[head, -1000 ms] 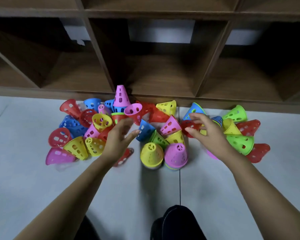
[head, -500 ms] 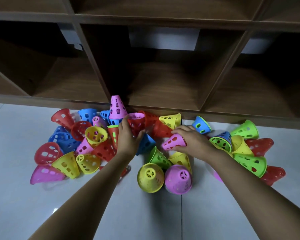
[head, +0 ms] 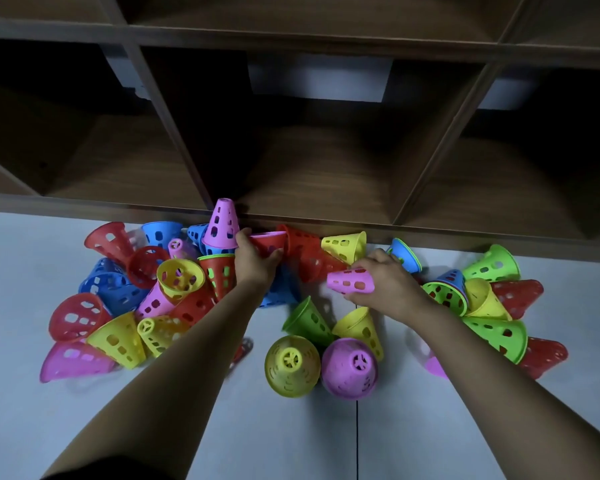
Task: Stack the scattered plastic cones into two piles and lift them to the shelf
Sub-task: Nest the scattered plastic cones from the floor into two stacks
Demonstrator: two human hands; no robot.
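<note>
Head: left hand (head: 257, 264) grips red cone (head: 270, 242), right hand (head: 390, 287) pink cone (head: 350, 280), amid loose cones (head: 291, 366)

2 bare forearms (head: 174, 362), dark sleeve edge (head: 118, 472)

Dim wooden cubby shelf (head: 309, 174) stands on pale tiled floor (head: 274, 431).

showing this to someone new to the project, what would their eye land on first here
The bright heap of plastic cones strewn over the pale floor, right against the dark wooden shelf. In the middle, the left hand grips a red cone beside an upright pink-topped stack, while the right hand holds a pink cone on its side.
</note>
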